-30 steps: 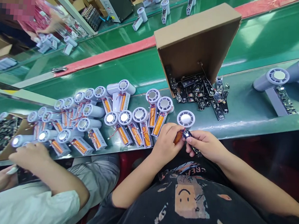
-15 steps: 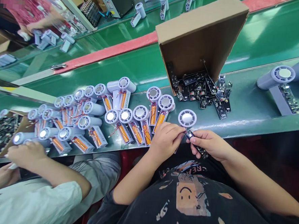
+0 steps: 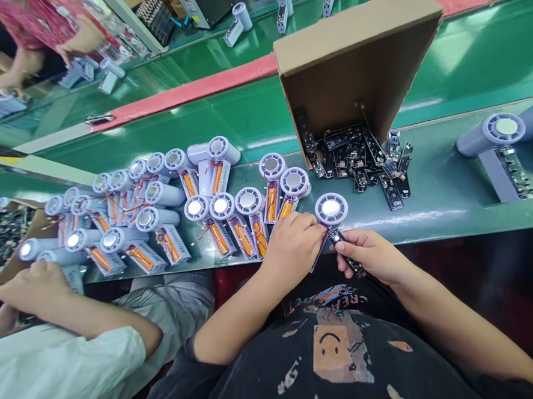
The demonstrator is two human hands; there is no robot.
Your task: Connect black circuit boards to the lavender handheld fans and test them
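My right hand [image 3: 371, 254] grips a black circuit board [image 3: 337, 237], thumb on its face, near the bench's front edge. Beside the board's upper end, the fingers of my left hand [image 3: 293, 243] are pinched together; what lies between them is too small to make out. A purple-grey fan [image 3: 331, 209] stands upright just above both hands, its handle partly hidden behind my left hand. Left of it are more fans [image 3: 294, 182] with orange batteries and thin red wires in their open handles.
A tipped cardboard box [image 3: 357, 42] spills a pile of circuit boards [image 3: 359, 160] onto the green bench [image 3: 433, 203]. Assembled fans [image 3: 501, 129] lie at right. Several fans crowd the left, beside a co-worker's arm [image 3: 83, 309] and a box of boards [image 3: 2, 243]. Another person is across the bench.
The view has shifted slightly. My left hand's fingers have moved a little at the board's end. The co-worker's hands at left have drawn down and away from the fans.
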